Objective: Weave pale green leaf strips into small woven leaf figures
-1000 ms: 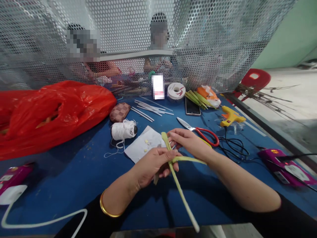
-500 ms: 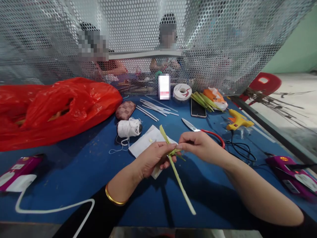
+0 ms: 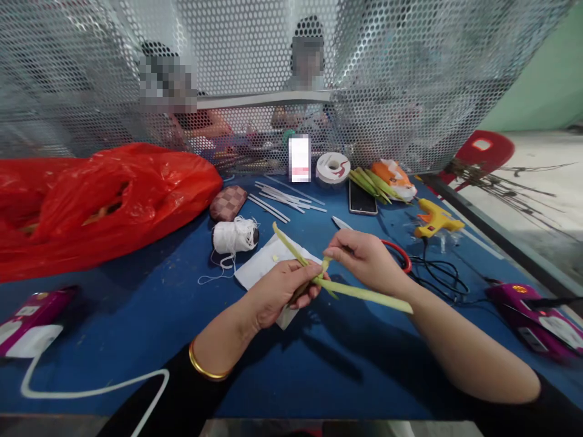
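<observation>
Probably light, supple and easily split, the pale-green leaf strips (image 3: pixel 364 294) above the table (image 3: pixel 159 315) seem best held at their crossing, where the left hand (image 3: pixel 289 284) pinches them, the right hand (image 3: pixel 362 255) pinching one end.

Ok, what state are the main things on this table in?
Green strips: held in left hand, one pinched by right hand
Scissors: partly hidden
Thread spool: partly unwound
Upright screen: lit
Flat phone: screen dark
Glue gun: on its side
Red bag: crumpled
White sticks: loose, overlapping
</observation>
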### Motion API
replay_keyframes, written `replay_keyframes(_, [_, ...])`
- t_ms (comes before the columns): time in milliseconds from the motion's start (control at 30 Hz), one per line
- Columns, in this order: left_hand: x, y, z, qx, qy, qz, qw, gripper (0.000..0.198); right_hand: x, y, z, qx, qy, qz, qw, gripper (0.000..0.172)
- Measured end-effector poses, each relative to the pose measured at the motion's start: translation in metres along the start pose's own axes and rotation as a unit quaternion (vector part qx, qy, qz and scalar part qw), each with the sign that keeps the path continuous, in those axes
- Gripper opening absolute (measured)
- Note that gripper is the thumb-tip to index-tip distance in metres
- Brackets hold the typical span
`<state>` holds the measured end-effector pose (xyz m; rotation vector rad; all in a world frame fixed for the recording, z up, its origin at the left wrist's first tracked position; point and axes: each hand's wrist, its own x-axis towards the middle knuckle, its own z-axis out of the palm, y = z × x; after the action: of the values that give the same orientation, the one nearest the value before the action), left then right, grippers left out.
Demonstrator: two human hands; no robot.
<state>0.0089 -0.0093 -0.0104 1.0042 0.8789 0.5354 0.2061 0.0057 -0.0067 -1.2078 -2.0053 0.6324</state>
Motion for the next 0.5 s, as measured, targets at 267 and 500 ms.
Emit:
replay_keyframes(267, [0.003, -0.002, 0.002, 0.046, 0.129, 0.075, 0.988, 0.047, -0.002, -0.005, 0.002, -0.058, 0.026, -0.062, 0.996, 0.017])
replay_keyframes(500, [0.004, -0.005, 0.005, 0.129, 0.189, 0.129, 0.965, 0.035, -0.012, -0.023, 0.013, -0.151, 0.013, -0.143, 0.978, 0.032])
